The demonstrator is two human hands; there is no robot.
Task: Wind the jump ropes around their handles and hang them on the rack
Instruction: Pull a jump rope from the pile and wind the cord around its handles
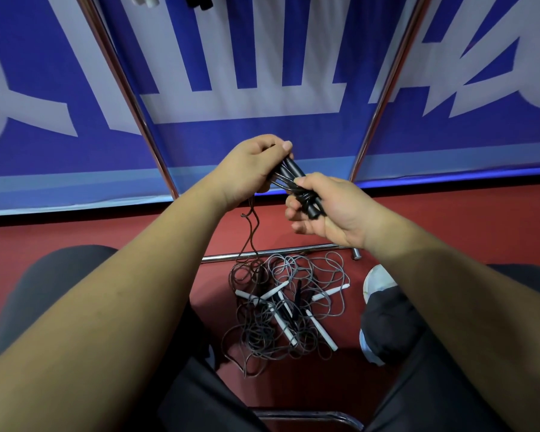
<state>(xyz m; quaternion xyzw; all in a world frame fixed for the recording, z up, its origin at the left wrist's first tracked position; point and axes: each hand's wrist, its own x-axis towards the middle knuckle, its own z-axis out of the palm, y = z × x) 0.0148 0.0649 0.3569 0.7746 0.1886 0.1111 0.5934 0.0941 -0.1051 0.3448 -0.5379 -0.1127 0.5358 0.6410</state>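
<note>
A pair of black jump-rope handles (290, 174) lies between my two hands in front of the rack. My left hand (250, 165) grips their upper end. My right hand (326, 210) grips the lower end, where dark cord is wrapped around them. A loose length of the cord (251, 235) hangs from under my left hand down to the floor. Below, a tangled pile of jump ropes (286, 310) with several white handles and a black one lies on the red floor.
Two slanted chrome rack poles (128, 88) (387, 88) rise before a blue and white banner. The rack's chrome base bar (272, 252) lies on the floor behind the pile. Wound ropes hang at the top edge (197, 1). My knees and white shoes (379, 282) flank the pile.
</note>
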